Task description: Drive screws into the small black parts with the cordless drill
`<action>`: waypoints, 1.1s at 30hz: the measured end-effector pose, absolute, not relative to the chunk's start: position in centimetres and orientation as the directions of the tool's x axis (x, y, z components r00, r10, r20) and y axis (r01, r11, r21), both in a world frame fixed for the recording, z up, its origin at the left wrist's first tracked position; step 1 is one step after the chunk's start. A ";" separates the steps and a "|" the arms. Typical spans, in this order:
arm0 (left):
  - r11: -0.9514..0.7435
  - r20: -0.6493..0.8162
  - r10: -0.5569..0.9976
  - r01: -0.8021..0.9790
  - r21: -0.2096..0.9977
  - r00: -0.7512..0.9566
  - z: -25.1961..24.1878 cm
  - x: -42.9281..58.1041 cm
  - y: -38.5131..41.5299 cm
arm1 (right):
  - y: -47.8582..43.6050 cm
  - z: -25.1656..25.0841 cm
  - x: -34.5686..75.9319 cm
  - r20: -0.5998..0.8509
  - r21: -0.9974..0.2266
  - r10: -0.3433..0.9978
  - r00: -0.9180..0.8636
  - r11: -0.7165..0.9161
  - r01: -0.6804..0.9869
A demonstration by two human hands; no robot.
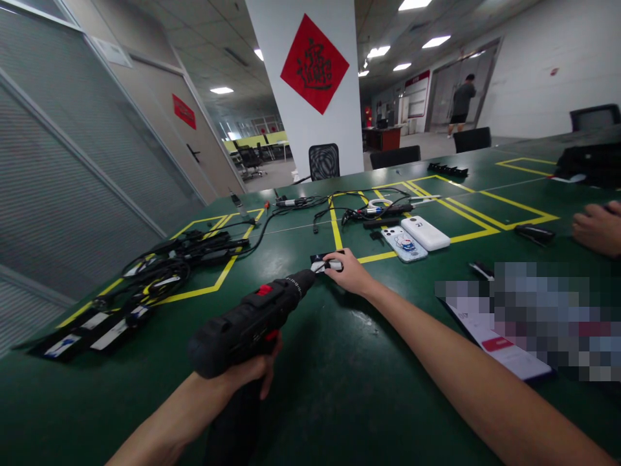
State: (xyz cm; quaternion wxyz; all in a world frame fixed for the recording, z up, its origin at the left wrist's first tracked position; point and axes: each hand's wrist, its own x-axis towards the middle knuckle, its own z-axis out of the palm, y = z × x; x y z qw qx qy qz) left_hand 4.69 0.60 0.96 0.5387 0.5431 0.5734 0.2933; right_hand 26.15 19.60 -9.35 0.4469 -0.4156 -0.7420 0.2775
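Observation:
A black cordless drill with red accents fills the lower middle, its chuck aimed forward and slightly right. My left hand is wrapped around its grip, the fingers partly hidden behind the body. Just past the chuck, a small flat black-and-white piece lies on the green table. The fingertips of my right hand are closed on this piece, near the drill's tip. Whether the drill bit touches the piece I cannot tell.
Black cables lie bundled on the left within yellow tape. A phone and white power bank sit beyond my right hand. A clipboard lies to the right. Another person's hand rests at the right edge.

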 end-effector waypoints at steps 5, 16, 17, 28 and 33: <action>0.212 -0.273 0.948 0.315 0.925 0.164 1.3 5.1 0.5 | 19.6 -9.3 26.1 0.427 -0.784 0.868 -0.255 0.496 0.374; 0.241 -0.308 0.935 0.322 0.916 0.174 0.6 4.3 0.6 | 19.6 -9.3 26.1 0.425 -0.784 0.867 -0.262 0.497 0.372; 0.236 -0.299 0.939 0.318 0.918 0.167 0.7 4.4 0.6 | 19.7 -9.4 26.1 0.423 -0.786 0.868 -0.259 0.494 0.372; 0.199 -0.265 0.948 0.324 0.925 0.174 0.6 4.5 0.6 | 19.7 -9.4 26.1 0.422 -0.788 0.870 -0.253 0.491 0.371; 0.190 -0.258 0.949 0.323 0.927 0.183 0.2 4.0 0.6 | 19.7 -9.4 26.1 0.416 -0.787 0.872 -0.259 0.487 0.379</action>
